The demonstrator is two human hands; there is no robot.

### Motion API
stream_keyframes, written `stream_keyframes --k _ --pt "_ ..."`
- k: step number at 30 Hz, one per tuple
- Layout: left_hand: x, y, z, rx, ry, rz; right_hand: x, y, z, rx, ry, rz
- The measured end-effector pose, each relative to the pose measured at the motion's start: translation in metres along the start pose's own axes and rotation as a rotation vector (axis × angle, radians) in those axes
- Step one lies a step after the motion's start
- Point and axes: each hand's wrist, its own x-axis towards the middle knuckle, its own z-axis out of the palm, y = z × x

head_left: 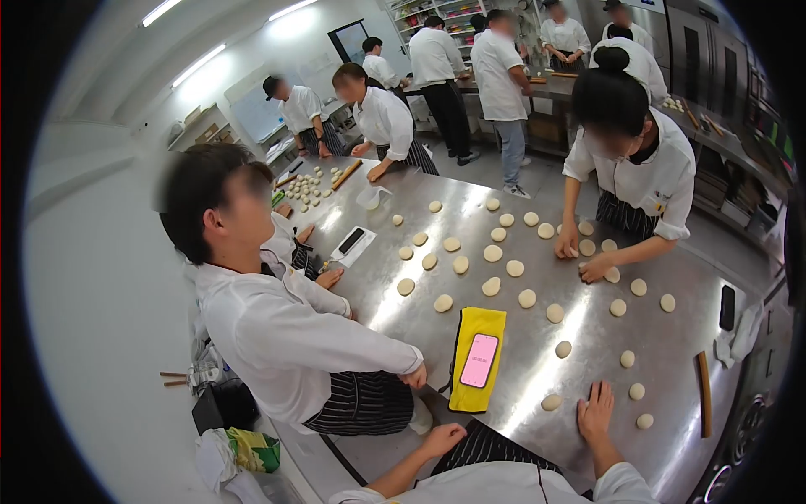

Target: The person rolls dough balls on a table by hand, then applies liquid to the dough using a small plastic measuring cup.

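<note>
My right hand (596, 410) lies flat on the steel table, fingers pointing away from me and somewhat apart. Around it sit flattened dough rounds: one dough round (551, 402) to its left and another dough round (644, 421) to its right, neither touched. Loosely curled by the near table edge, beside my striped apron (495, 445), is my left hand (443, 438); nothing shows in it. Beyond that hand a phone (479, 361) with a pink timer screen rests on a yellow cloth (470, 400).
Many more dough rounds (493, 253) dot the steel table (470, 193). A wooden rolling pin (703, 395) and a dark phone (727, 307) lie at the right. One person (269, 336) stands at my left; across, another person (638, 168) handles dough. Several people work behind.
</note>
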Motion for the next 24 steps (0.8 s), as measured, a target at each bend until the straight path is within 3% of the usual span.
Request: stream_keyframes --k 3,5,6,7,9,11,15,17,19,21,22,24 --pt "0.058 0.074 -0.019 0.003 -0.012 0.318 0.008 -0.002 0.000 -0.094 0.006 0.010" --pt "0.103 0.126 -0.039 0.039 0.049 0.317 0.013 -0.007 0.000 -0.136 0.002 0.029" --pt "0.127 0.160 -0.060 -0.019 0.037 0.216 0.012 -0.009 0.001 -0.148 0.007 0.027" --pt "0.162 0.173 -0.074 -0.023 0.186 0.326 0.010 -0.011 0.002 -0.127 -0.008 0.049" --pt "0.239 0.184 -0.101 -0.198 0.404 0.153 0.009 -0.017 0.002 -0.116 -0.029 0.080" --pt "0.308 0.171 -0.137 -0.274 0.581 0.141 0.013 -0.025 -0.002 -0.103 -0.050 0.166" --pt "0.453 0.077 -0.237 -0.289 0.975 -0.012 0.007 -0.025 0.000 -0.157 -0.152 0.225" --pt "0.466 0.066 -0.313 -0.364 0.871 -0.135 0.011 -0.025 0.005 -0.143 -0.070 0.255" --pt "0.519 0.014 -0.387 -0.199 0.867 -0.222 0.022 -0.034 -0.004 -0.298 -0.182 0.309" --pt "0.512 0.032 -0.447 -0.273 0.814 -0.273 0.023 -0.039 -0.007 -0.310 -0.175 0.326" --pt "0.565 -0.033 -0.483 -0.102 0.883 -0.205 0.025 -0.040 -0.005 -0.318 -0.174 0.342" --pt "0.561 -0.019 -0.518 0.192 0.961 -0.208 0.021 -0.034 -0.001 -0.341 -0.198 0.369"
